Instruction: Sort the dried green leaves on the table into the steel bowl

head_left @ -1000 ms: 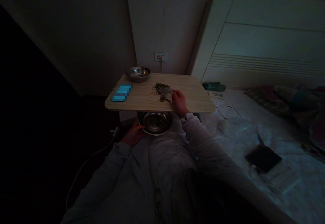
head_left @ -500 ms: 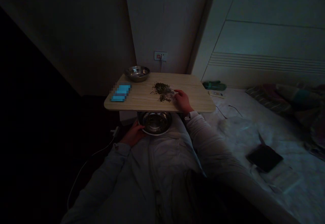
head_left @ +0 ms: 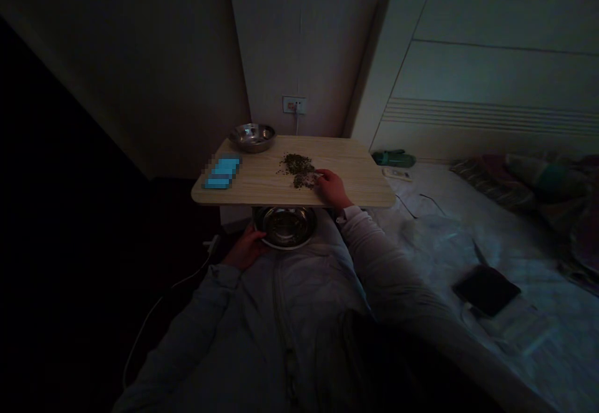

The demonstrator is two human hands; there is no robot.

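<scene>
Small dark grains lay in a loose heap on the table, just beside the right hand, which pinched a thin pale piece too dim to identify. Below the table's near edge, the left hand gripped a metal bowl by its rim.

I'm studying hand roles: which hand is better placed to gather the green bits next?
Right, probably: the right hand is beside the green bits; the left hand holds the lower bowl.
</scene>
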